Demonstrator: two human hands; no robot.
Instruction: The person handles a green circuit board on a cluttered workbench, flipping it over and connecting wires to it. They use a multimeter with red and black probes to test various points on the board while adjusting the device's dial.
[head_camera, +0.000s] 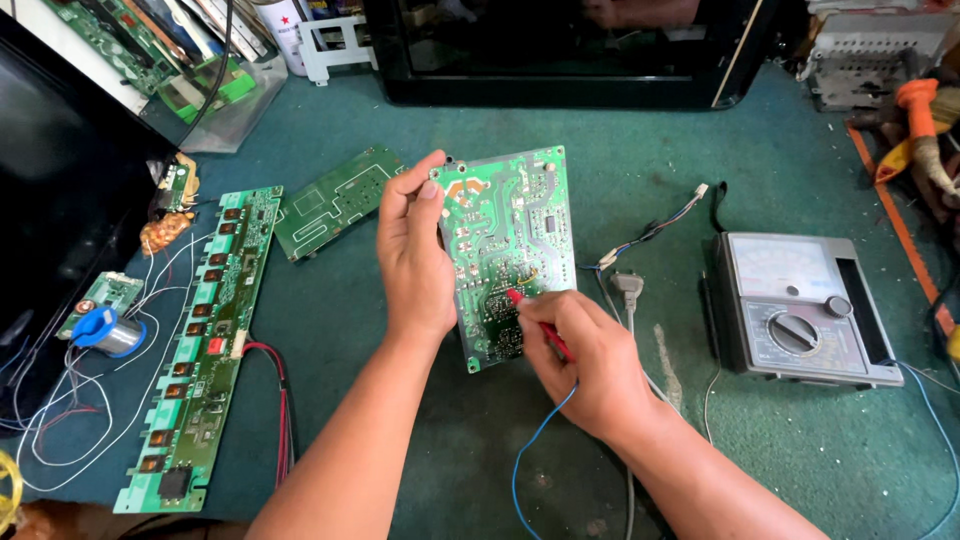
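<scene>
My left hand (415, 255) grips the left edge of a green circuit board (510, 225), holding it tilted up with its solder side toward me. My right hand (585, 360) holds a red test probe (535, 320) like a pen, its tip touching the lower middle of the board. A blue wire (540, 435) runs from under my right hand down over the green mat.
An analog multimeter (800, 310) lies at the right. A long green board (200, 340) with red wires lies at the left, a smaller green board (335, 200) behind it. A solder spool (105, 332) sits far left. A black screen frame (560, 90) stands at the back. Loose plug (626, 285).
</scene>
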